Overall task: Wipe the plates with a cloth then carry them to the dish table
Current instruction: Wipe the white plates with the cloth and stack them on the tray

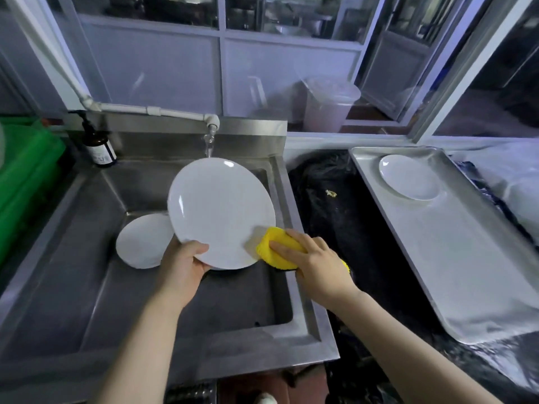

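Three plates [221,211], one cloth [277,249]

Single head-worn view looks forward and down, close over the sink [87,217].

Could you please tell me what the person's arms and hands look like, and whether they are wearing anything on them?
Both forearms are bare as far as the frame shows: no sleeves, gloves, watch or bracelets. The left hand and right hand show no rings on the visible fingers.
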`<state>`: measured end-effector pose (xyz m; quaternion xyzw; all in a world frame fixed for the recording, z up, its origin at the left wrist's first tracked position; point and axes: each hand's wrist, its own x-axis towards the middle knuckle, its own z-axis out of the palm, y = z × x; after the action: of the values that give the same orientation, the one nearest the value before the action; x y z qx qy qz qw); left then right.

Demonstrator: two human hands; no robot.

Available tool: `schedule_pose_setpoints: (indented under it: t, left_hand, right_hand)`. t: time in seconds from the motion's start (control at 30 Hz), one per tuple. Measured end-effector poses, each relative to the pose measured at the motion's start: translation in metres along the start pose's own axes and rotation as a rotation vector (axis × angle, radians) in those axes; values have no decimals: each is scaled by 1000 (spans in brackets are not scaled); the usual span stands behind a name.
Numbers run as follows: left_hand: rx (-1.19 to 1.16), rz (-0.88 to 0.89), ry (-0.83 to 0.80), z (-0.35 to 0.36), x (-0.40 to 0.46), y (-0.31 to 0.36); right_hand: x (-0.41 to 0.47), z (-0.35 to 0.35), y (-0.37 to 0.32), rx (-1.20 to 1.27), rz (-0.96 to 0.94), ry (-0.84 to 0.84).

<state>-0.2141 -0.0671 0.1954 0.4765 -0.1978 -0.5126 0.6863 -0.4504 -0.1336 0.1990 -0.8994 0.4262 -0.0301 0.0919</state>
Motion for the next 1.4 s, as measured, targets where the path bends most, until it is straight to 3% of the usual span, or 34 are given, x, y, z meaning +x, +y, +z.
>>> schedule_pose_setpoints:
  t: [0.17, 0.4, 0.5, 0.6, 0.7, 0.77, 0.97, 1.13, 1.4]
  left_hand:
    - [-20, -45, -6, 0, -5, -24]
    - [37, -129, -40, -11, -3, -26]
    - [66, -189, -75, -23, 3, -21]
    - [97, -234, -110, -31, 10, -17]
    - [109, -321, -134, -36, 17, -17]
    - [127, -355, -179, -35, 19, -17]
    - [193, -377, -326, -32, 25, -16]
    - [166, -396, -346, -15, 31, -22]
    - [152, -366, -413, 71, 65, -53]
  right_hand:
    - [-35, 43, 39, -35, 103, -149]
    - [-49, 97, 24, 94, 210, -451]
    - [-40, 88, 11, 198, 355, -253]
    - [-24, 62, 0, 728, 607, 11]
    - [-11, 41, -12, 1308, 706, 41]
    - [-8, 37, -21, 1489, 717, 66]
    - [-9, 44, -21, 1691, 738, 146]
    - [-4, 46, 0, 1737, 744, 171]
    - [-8, 28, 100, 1794, 773, 320]
